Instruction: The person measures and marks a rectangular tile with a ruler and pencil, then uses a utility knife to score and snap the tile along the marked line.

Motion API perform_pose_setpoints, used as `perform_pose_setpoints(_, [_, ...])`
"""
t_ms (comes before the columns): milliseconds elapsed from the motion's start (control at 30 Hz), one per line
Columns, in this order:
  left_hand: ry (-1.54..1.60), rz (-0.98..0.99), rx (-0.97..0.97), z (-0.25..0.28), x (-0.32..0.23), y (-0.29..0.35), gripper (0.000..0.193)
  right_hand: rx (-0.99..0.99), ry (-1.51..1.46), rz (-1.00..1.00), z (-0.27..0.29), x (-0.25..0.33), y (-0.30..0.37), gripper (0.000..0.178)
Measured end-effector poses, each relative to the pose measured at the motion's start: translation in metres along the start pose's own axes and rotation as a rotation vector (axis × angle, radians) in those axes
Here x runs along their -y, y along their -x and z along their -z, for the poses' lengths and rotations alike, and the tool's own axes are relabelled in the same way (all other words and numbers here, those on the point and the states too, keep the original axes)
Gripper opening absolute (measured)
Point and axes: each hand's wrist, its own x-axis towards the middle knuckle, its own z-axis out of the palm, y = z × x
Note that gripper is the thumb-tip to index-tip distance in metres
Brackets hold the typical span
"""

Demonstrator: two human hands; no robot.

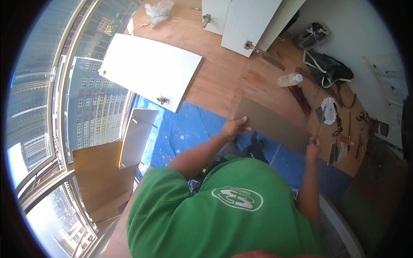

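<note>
A flat grey-brown rectangular board (275, 122) is held in front of my body, above the blue floor sheet. My left hand (235, 127) grips its left end, thumb on the upper face and fingers partly bent at the edge. At the opposite end, my right hand (314, 147) is closed on the board's right edge. A thin, dark, long-handled tool (320, 122) shows just beyond that fist; whether the hand touches it I cannot tell.
White cabinet doors with hinges (150, 64) lie ahead on the left, near tall windows. A capped bottle (289, 80), a black bag (328, 69) and scattered hand tools (337, 118) occupy the right. Brown panels (103, 172) lean by the window. Blue sheeting (189, 129) covers the near floor.
</note>
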Motion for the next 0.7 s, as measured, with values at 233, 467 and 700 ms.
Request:
perform_pose_setpoints(233, [0.023, -0.014, -0.136, 0.066, 0.029, -0.045, 0.048, 0.145, 0.28, 0.199, -0.01, -0.008, 0.023, 0.04])
perform_pose_setpoints(467, [-0.358, -0.035, -0.217, 0.073, 0.008, -0.05, 0.049, 0.131, 0.451, 0.453, -0.013, -0.029, 0.042, 0.045])
perform_pose_setpoints(700, [-0.85, -0.006, -0.47, 0.048, -0.004, -0.053, 0.062, 0.337, 0.541, 0.757, -0.065, -0.001, 0.015, 0.044])
